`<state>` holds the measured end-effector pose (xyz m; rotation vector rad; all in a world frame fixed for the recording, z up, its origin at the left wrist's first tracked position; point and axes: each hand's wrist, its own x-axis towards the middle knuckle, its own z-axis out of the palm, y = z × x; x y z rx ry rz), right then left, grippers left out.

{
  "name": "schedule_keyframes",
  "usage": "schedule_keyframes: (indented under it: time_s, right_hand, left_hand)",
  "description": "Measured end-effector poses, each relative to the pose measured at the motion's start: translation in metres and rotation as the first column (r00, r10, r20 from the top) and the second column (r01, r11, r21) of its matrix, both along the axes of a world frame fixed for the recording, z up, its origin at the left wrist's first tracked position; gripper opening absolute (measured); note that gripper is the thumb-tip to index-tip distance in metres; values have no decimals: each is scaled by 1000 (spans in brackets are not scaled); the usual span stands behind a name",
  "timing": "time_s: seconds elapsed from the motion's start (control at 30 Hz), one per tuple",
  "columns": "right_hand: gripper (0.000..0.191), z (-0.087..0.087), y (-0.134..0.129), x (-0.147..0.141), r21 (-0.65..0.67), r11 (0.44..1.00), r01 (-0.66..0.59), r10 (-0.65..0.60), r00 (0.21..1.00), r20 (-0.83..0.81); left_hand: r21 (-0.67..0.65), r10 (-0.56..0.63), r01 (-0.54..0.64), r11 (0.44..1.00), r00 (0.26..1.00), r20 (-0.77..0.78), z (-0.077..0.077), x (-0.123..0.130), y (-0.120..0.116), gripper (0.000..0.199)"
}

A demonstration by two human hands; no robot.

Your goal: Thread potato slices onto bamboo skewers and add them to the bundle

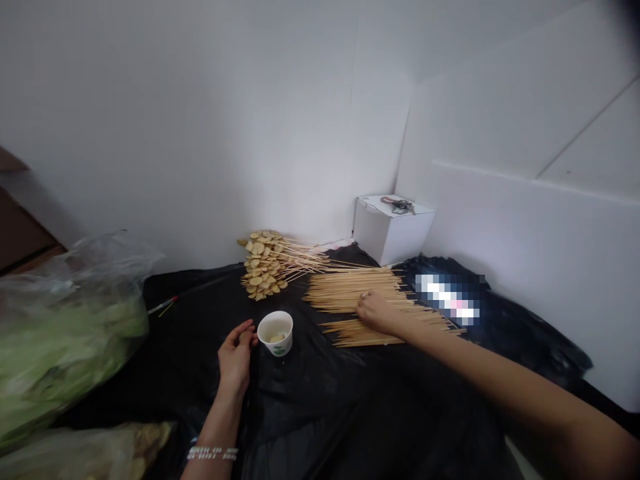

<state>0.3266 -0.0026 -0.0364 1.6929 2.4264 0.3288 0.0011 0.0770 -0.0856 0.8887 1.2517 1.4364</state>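
A clear plastic bag of pale-green produce is cut off at the left edge, its contents blurry. The left hand rises with fingers loosely curled just beside a white paper cup; I cannot tell whether they touch it or pinch anything. Skewered slices lie behind the cup. Bamboo skewers lie under the right hand, fingers bent downward, any grip hidden. A white box stands behind; pixelation masks a patch rightward.

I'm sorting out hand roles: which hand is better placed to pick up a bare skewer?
Probably the right hand: it is at the bare skewers, while the left hand is beside the white cup, farther from them.
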Motion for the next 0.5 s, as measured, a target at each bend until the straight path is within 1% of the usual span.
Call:
schedule_keyframes:
  time_s: [0.07,0.17,0.2,0.23,0.27,0.3,0.33,0.37,0.4,0.43,0.47,0.5]
  right_hand:
    - [19,16,-5,-4,38,999,6,-5,1000,-12]
    - [20,50,-22,-20,147,989,20,-8,997,-79]
    - [20,63,-30,-29,227,973,31,17,978,-206]
    - [19,77,-41,-39,294,955,44,67,931,-359]
    - [17,91,-53,-50,332,941,67,127,838,-531]
    - [15,105,-67,-61,345,933,102,187,681,-708]
    - [13,118,-82,-71,324,937,129,231,466,-854]
    - [13,130,-98,-81,272,958,91,246,226,-943]
    - [16,139,-113,-89,206,978,-30,206,7,-978]
    - [20,147,-128,-96,130,972,-198,108,-118,-987]
    - [23,151,-141,-100,63,931,-359,0,-172,-985]
    - [26,153,-152,-103,28,908,-418,-59,-193,-979]
  left_hand:
    - [-5,-9,9,1000,1000,4,-1,-1,0,31]
    - [1,-24,24,1000,1000,-3,-2,-1,0,36]
    - [7,-26,26,1000,1000,-7,-3,-2,0,37]
    - [12,-26,26,1000,1000,-11,-3,-2,-1,39]
    - [16,-25,26,1000,1000,-16,-3,-2,-1,40]
    - [20,-24,25,999,999,-21,-3,-2,-2,40]
    - [23,-22,23,999,999,-27,-3,-2,-2,39]
    - [25,-20,21,999,999,-32,-3,-2,-2,39]
    - [28,-17,18,999,999,-36,-2,-2,-3,38]
    - [31,-17,18,999,999,-37,-2,-3,-3,36]
    - [33,-18,19,999,999,-36,-2,-3,-3,36]
    - [32,-19,20,999,999,-31,-2,-3,-3,35]
